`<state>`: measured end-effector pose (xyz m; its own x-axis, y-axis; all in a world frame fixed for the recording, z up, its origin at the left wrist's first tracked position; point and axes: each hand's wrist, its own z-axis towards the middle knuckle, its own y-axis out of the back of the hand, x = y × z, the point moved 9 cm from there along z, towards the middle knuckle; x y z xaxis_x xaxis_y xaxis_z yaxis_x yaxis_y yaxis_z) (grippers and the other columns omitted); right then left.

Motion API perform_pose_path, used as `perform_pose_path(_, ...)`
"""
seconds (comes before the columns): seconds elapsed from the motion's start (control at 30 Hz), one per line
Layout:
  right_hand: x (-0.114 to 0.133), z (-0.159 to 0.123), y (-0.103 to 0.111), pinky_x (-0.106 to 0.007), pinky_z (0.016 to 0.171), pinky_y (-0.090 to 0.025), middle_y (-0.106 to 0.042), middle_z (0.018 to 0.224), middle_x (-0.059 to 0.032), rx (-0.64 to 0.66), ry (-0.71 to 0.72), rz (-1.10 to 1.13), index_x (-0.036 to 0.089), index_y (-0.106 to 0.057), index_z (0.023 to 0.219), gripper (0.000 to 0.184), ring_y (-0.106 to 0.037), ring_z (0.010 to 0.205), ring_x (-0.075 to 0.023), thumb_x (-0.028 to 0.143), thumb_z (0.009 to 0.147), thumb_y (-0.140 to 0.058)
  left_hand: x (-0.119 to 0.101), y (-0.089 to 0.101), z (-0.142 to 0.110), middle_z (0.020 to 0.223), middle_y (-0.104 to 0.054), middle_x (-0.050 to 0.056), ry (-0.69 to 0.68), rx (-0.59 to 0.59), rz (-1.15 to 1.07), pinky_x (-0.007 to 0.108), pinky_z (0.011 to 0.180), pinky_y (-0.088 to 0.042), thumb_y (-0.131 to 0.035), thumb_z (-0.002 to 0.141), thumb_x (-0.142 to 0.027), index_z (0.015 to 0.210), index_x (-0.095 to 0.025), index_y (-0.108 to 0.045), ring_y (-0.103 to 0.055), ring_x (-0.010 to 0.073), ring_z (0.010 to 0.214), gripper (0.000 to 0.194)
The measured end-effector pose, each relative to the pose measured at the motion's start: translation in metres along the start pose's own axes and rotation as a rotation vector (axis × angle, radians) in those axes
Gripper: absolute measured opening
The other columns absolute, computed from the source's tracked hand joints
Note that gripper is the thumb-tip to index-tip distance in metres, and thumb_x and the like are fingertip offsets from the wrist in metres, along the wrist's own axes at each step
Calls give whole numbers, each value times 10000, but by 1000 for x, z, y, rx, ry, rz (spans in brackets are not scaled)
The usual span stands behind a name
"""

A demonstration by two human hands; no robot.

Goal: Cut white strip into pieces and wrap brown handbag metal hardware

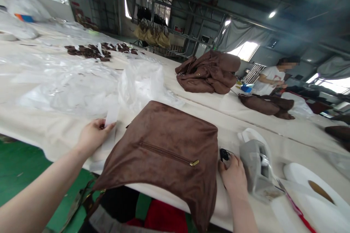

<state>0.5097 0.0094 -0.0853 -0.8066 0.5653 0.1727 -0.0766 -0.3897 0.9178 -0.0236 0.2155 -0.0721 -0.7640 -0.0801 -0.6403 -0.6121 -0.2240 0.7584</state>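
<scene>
A brown bag (pixel 172 142) with a zipped pocket lies flat on the table in front of me, its lower end hanging over the near edge. To its left, my left hand (pixel 94 134) pinches a white strip (pixel 111 116) between thumb and fingers; the strip stands up from the table. On the other side, my right hand (pixel 235 171) has its fingers curled round a dark smartphone (pixel 225 155), whose camera end shows beside the bag. The rest of the phone is hidden under the hand.
Right of my hand stand a grey tape dispenser (pixel 255 171), red-handled scissors (pixel 298 209) and a white roll (pixel 292 173). Clear plastic bags (pixel 73 91) spread left. Brown bags (pixel 209 72) are piled behind, with small brown pieces (pixel 89 51) farther off. A person (pixel 270 80) stands at back right.
</scene>
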Motion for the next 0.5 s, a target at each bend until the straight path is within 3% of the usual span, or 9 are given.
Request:
perform_pose_path(0.13, 9, -3, 16, -447, 979, -415, -553, 1264, -251, -69, 30, 67, 22, -566, 1222, 564, -528, 1167, -371, 403, 815, -485, 2, 1, 2, 621, -626, 19, 23, -6, -52, 263, 549, -350, -567, 763, -512, 786, -170, -632, -570, 197, 624, 348)
perform_pose_path(0.27, 30, -23, 63, -423, 876, -476, -643, 1147, -163, -245, 9, 313, 131, -653, 1094, 474, -616, 994, -316, 492, 866, -445, 6, 6, -9, 682, -639, 10, 66, -36, -351, 253, 558, -386, -614, 753, -491, 816, -176, -608, -552, 173, 624, 321)
perform_pose_path(0.4, 65, -46, 70, -326, 647, -509, -700, 932, -69, -59, 15, 502, 221, -678, 1008, 393, -625, 649, -193, 536, 868, -488, -15, 16, -53, 784, -670, 12, -12, 16, -657, 254, 600, -448, -682, 738, -489, 851, -203, -585, -579, 175, 676, 323)
perform_pose_path(0.5, 92, -60, 59, -296, 592, -517, -686, 893, -49, 69, 115, 540, 230, -676, 1022, 390, -622, 629, -174, 544, 844, -528, -49, 12, -97, 817, -675, 24, -130, 230, -719, 254, 628, -467, -689, 762, -460, 903, -207, -607, -589, 179, 718, 301)
